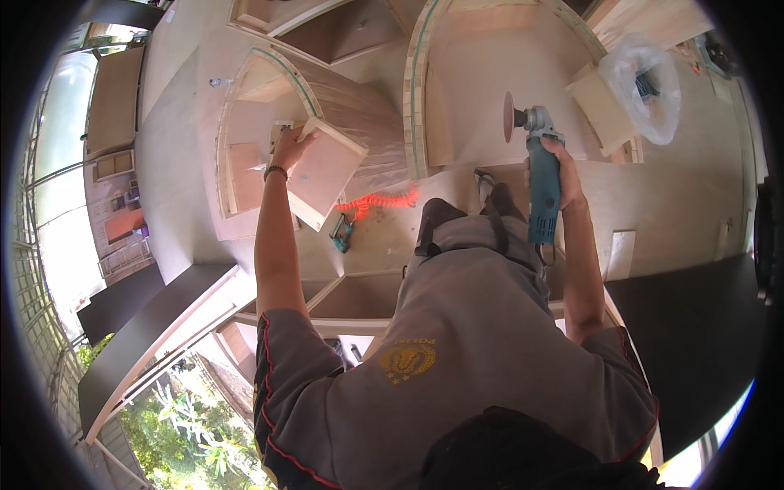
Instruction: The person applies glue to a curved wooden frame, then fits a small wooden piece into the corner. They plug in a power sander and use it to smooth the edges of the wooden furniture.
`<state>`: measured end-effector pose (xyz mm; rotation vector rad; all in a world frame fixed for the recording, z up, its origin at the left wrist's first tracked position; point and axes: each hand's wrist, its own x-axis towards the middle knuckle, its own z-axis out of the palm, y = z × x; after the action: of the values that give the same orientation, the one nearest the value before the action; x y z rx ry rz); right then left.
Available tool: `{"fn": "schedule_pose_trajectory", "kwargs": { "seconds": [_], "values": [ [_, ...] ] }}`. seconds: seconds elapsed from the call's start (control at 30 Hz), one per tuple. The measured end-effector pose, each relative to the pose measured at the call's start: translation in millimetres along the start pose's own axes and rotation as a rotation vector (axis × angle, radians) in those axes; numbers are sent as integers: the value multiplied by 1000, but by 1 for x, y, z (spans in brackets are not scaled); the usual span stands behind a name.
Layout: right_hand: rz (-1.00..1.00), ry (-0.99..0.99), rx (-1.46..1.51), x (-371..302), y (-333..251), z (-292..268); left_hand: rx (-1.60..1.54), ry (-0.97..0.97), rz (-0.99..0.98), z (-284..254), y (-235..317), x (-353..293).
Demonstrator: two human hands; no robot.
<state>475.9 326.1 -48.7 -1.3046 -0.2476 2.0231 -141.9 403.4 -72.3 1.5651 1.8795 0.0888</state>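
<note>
My right hand [565,175] is wrapped round the teal body of an angle grinder [545,186], held upright with its reddish sanding disc [509,117] at the far end. The disc is apart from any wood. Out to the left, my left hand [291,151] grips the upper edge of a shallow wooden box [322,173], which is tilted, its pale inner panel showing. Behind that hand stands a curved wooden cabinet frame [237,155] with a green line along its rim. Some of the left fingers are hidden behind the box edge.
A larger curved wooden frame [415,98] stands ahead. On the floor lie a coiled orange air hose [380,199] and a teal air nail gun [340,232]. A clear plastic bag [645,86] is at the far right. Dark panels [686,327] flank me, and an open wooden frame [351,296] is close by.
</note>
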Motion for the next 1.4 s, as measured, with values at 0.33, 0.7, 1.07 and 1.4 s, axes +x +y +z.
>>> {"fn": "schedule_pose_trajectory", "kwargs": {
  "seconds": [0.33,0.7,1.07,1.4],
  "values": [
    [-45,9,40,-20,3,15,122,561,260,59,21,-18],
    [-189,-81,135,-52,21,39,126,570,372,52,33,-37],
    [-447,-78,443,-109,55,40,-221,-77,1156,134,270,-213],
    [-762,122,758,-176,97,-23,62,-175,1559,217,348,-251]
  ]
}}
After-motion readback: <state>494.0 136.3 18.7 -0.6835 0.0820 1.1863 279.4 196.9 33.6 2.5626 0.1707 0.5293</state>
